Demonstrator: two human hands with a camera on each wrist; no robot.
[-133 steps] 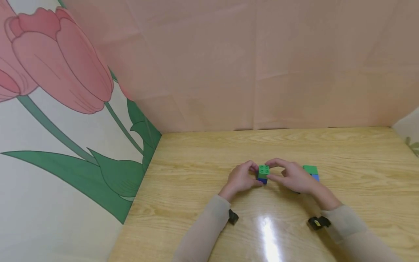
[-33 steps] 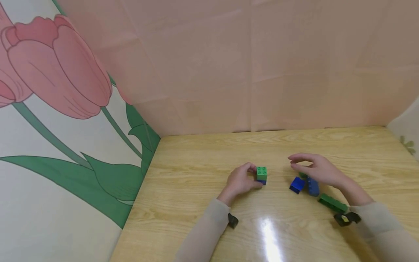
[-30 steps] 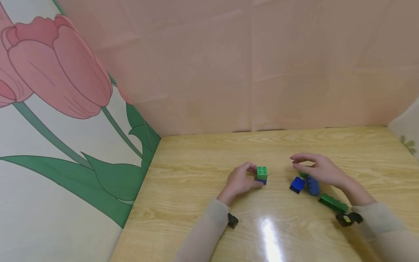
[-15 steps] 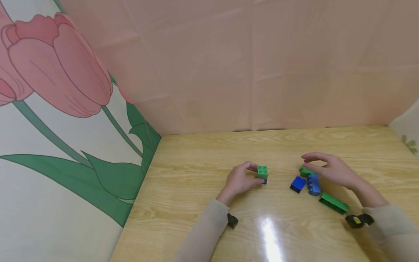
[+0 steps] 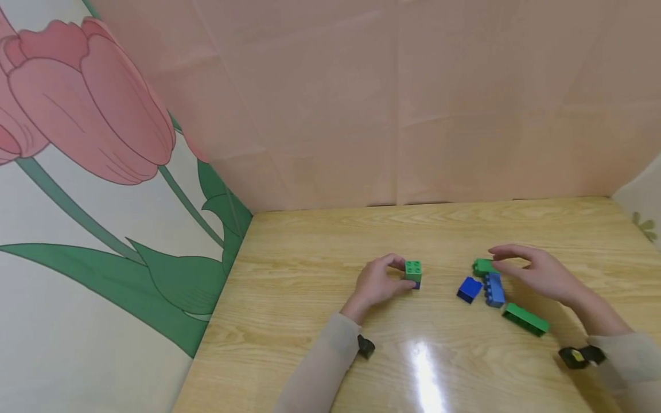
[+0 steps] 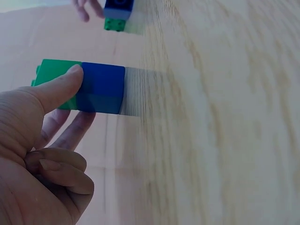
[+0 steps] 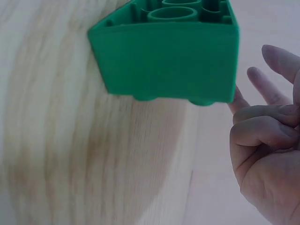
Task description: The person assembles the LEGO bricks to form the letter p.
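Note:
My left hand [image 5: 379,280] pinches a two-brick stack standing on the table: a green four-stud toy brick [image 5: 413,269] on top of a blue brick [image 6: 102,86]. In the left wrist view the thumb lies across the seam, with fingers behind. To the right, my right hand [image 5: 537,272] holds nothing, thumb and index finger apart. Its fingertips overlap the end of a green brick [image 5: 483,267] lying on its side. Just below are a long blue brick [image 5: 494,289] on its side and a small blue brick [image 5: 469,289].
A long green brick [image 5: 526,319] lies on its side below the right hand; a green brick [image 7: 168,61] with hollow underside tubes fills the right wrist view's top. The wooden table [image 5: 310,246] meets a pink cloth backdrop [image 5: 320,115] and a tulip-printed sheet [image 5: 103,206].
My right hand has left the green-and-blue stack and drawn right across the loose bricks, uncovering more of them. My left hand keeps its pinch on the stack in place.

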